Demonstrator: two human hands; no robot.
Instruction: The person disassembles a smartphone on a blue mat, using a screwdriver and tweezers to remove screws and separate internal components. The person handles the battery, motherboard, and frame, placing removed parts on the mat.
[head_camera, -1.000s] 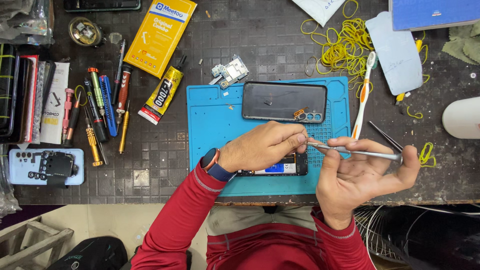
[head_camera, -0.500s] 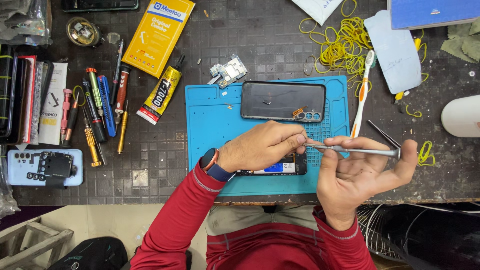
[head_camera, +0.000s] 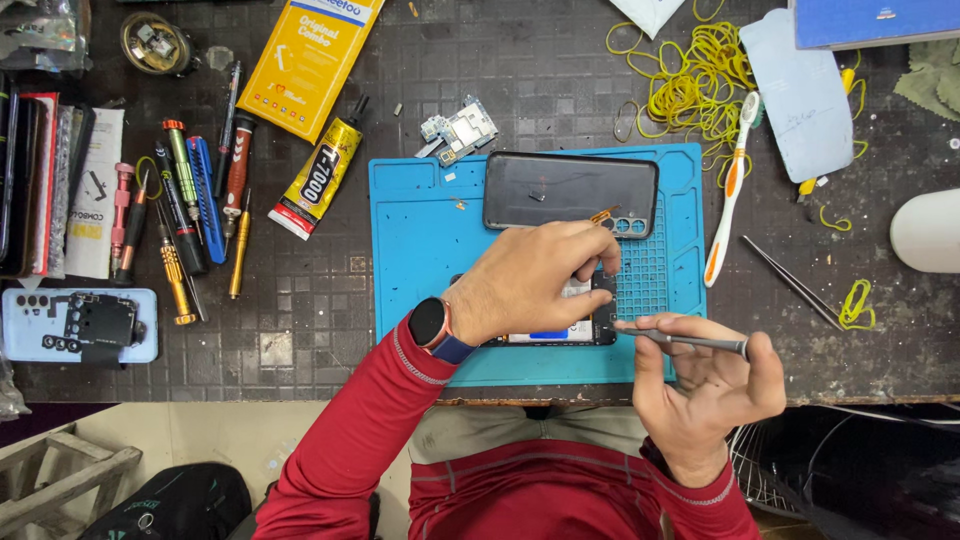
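While left hand (head_camera: 525, 280) covers opened phone (head_camera: 590, 318) | right hand (head_camera: 700, 385) beside, gripping screwdriver (head_camera: 690, 341)

Most of the opened phone (head_camera: 590, 325) hidden under the left hand (head_camera: 530, 280); yellow box (head_camera: 310, 62) cut by the top edge.
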